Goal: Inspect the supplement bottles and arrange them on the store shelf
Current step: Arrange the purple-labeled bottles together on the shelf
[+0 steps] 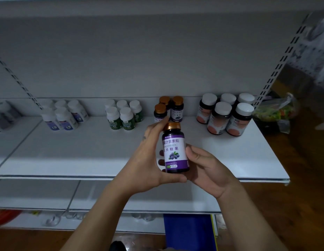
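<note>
Two bare forearms are reaching up from the bottom edge, and both hands are holding one dark purple supplement bottle with a copper-coloured cap (175, 149) upright above the front part of the white metal shelf board (85, 151). The left hand (146, 160) is wrapping round the bottle's left side, thumb lying under its base and index finger reaching up to the cap. The right hand (208, 171) is cupping the lower right side with curled fingers. The label, showing blueberries, is facing the camera.

Most fingertips of both hands are hiding behind the bottle. At the back of the shelf four groups are standing: white bottles with blue labels (65, 115), white bottles with green labels (123, 115), three matching copper-capped dark bottles (168, 109), and white-capped dark bottles with orange labels (226, 115); their print is blurring too much to read. A clear plastic bag (277, 111) is lying just beside the shelf's right end, its contents hard to make out.

Dim light is falling on the grey back panel and a slotted upright (284, 57). Below, a blue box (188, 230) is standing on a wooden floor.
</note>
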`<control>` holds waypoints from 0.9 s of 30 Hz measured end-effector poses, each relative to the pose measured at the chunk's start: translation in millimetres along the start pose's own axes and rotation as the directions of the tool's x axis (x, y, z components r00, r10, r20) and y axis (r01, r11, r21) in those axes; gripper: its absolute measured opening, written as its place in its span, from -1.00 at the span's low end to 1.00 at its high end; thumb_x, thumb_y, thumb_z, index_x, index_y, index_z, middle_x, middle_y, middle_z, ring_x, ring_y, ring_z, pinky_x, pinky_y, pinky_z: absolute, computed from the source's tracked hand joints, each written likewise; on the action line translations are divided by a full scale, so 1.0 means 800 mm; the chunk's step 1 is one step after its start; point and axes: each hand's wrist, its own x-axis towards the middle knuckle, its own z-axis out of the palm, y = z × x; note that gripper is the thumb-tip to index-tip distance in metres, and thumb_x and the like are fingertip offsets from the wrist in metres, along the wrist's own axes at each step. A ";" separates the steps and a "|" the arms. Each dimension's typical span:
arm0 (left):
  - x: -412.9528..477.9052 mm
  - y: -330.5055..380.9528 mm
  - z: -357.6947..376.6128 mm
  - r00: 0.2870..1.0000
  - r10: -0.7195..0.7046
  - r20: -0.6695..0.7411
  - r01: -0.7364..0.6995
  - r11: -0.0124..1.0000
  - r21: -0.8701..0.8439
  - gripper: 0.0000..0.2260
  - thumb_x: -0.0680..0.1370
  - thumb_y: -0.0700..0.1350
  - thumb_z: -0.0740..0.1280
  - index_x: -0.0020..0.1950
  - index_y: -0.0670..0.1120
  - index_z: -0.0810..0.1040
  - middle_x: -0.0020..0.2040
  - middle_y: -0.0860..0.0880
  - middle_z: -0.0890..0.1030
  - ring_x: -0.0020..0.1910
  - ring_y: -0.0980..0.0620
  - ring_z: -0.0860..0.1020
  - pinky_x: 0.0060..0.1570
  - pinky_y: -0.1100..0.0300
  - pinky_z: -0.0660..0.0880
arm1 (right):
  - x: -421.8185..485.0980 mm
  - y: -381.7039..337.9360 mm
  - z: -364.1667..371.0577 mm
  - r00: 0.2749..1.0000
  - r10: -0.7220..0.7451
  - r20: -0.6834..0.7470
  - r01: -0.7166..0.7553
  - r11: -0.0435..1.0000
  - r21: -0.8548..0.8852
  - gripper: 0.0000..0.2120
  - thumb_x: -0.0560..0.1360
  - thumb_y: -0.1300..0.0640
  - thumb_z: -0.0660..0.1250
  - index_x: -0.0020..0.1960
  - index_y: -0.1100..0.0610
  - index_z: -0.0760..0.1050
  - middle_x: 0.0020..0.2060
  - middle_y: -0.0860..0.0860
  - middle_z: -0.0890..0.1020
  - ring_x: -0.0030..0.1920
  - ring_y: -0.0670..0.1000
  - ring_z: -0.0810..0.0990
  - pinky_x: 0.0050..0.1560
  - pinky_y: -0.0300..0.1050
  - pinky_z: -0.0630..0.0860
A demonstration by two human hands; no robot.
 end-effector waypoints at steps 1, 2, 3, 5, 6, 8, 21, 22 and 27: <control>-0.001 -0.001 0.001 1.000 -0.003 0.009 0.003 1.000 0.008 0.14 0.19 0.16 0.63 0.58 0.09 0.01 0.48 0.16 0.19 0.48 0.17 0.23 0.41 0.22 0.29 | -0.002 0.000 -0.002 1.000 0.006 0.020 -0.006 1.000 0.001 -0.60 0.50 0.06 0.37 0.29 0.20 0.56 0.24 0.32 0.56 0.22 0.29 0.58 0.15 0.10 0.59; -0.001 -0.001 0.002 1.000 -0.006 0.014 0.006 1.000 0.016 0.14 0.20 0.14 0.64 0.58 0.09 0.00 0.48 0.16 0.19 0.48 0.16 0.23 0.41 0.23 0.29 | -0.004 0.000 -0.004 0.999 0.009 0.038 -0.009 1.000 0.000 -0.61 0.52 0.09 0.35 0.30 0.21 0.54 0.26 0.33 0.54 0.24 0.31 0.56 0.13 0.08 0.59; -0.002 -0.001 0.004 1.000 -0.009 0.011 0.009 1.000 0.019 0.13 0.21 0.12 0.65 0.58 0.07 0.00 0.48 0.15 0.19 0.48 0.15 0.23 0.41 0.22 0.30 | -0.004 0.001 -0.006 0.999 0.010 0.051 -0.010 1.000 -0.002 -0.58 0.51 0.10 0.37 0.33 0.23 0.52 0.27 0.34 0.53 0.25 0.32 0.55 0.13 0.06 0.59; -0.004 -0.001 0.006 1.000 -0.014 0.003 0.014 1.000 0.009 0.10 0.24 0.08 0.65 0.57 0.06 0.01 0.47 0.14 0.21 0.48 0.13 0.24 0.41 0.17 0.31 | -0.005 0.004 -0.009 0.999 0.007 0.053 -0.006 1.000 -0.014 -0.52 0.49 0.12 0.42 0.36 0.24 0.47 0.29 0.35 0.51 0.27 0.34 0.52 0.16 0.07 0.58; -0.005 -0.001 0.006 1.000 -0.016 0.003 0.016 1.000 0.006 0.09 0.25 0.07 0.64 0.57 0.06 0.00 0.48 0.15 0.20 0.49 0.12 0.23 0.42 0.16 0.30 | -0.005 0.004 -0.010 0.999 0.005 0.046 -0.004 1.000 -0.030 -0.52 0.48 0.15 0.41 0.37 0.25 0.47 0.28 0.35 0.51 0.26 0.35 0.51 0.15 0.06 0.57; -0.007 -0.002 0.006 1.000 -0.026 0.018 0.026 1.000 0.011 0.08 0.27 0.07 0.63 0.57 0.09 -0.02 0.49 0.16 0.19 0.49 0.14 0.21 0.42 0.21 0.27 | -0.004 0.005 -0.010 1.000 -0.001 0.004 0.001 0.997 -0.073 -0.54 0.45 0.21 0.38 0.34 0.25 0.48 0.21 0.33 0.56 0.18 0.31 0.56 0.06 0.03 0.60; 0.000 0.005 -0.009 0.998 0.059 0.000 -0.058 0.977 0.206 0.09 0.25 0.06 0.63 0.59 0.00 0.00 0.49 0.07 0.14 0.47 0.13 0.22 0.39 0.24 0.30 | 0.011 0.003 0.020 0.965 -0.133 -0.227 0.024 0.904 -0.427 -0.44 0.22 0.08 0.62 0.19 0.10 0.57 0.03 0.08 0.70 0.09 0.08 0.65 0.04 -0.08 0.56; 0.000 0.005 -0.010 0.998 0.065 -0.002 -0.063 0.978 0.198 0.08 0.26 0.05 0.62 0.58 0.00 0.02 0.48 0.07 0.15 0.45 0.14 0.24 0.36 0.26 0.33 | 0.011 0.003 0.021 0.966 -0.129 -0.222 0.026 0.910 -0.415 -0.43 0.23 0.03 0.61 0.20 0.11 0.57 0.06 0.10 0.69 0.13 0.11 0.64 0.09 -0.06 0.56; -0.003 -0.003 -0.010 0.999 0.054 0.001 -0.054 0.989 0.138 0.02 0.25 0.00 0.63 0.55 0.01 0.11 0.44 0.10 0.23 0.39 0.17 0.31 0.29 0.32 0.36 | 0.006 0.004 0.025 0.972 -0.075 -0.221 -0.012 0.930 -0.368 -0.58 0.39 0.01 0.44 0.21 0.13 0.57 0.09 0.14 0.68 0.14 0.14 0.63 0.15 -0.03 0.56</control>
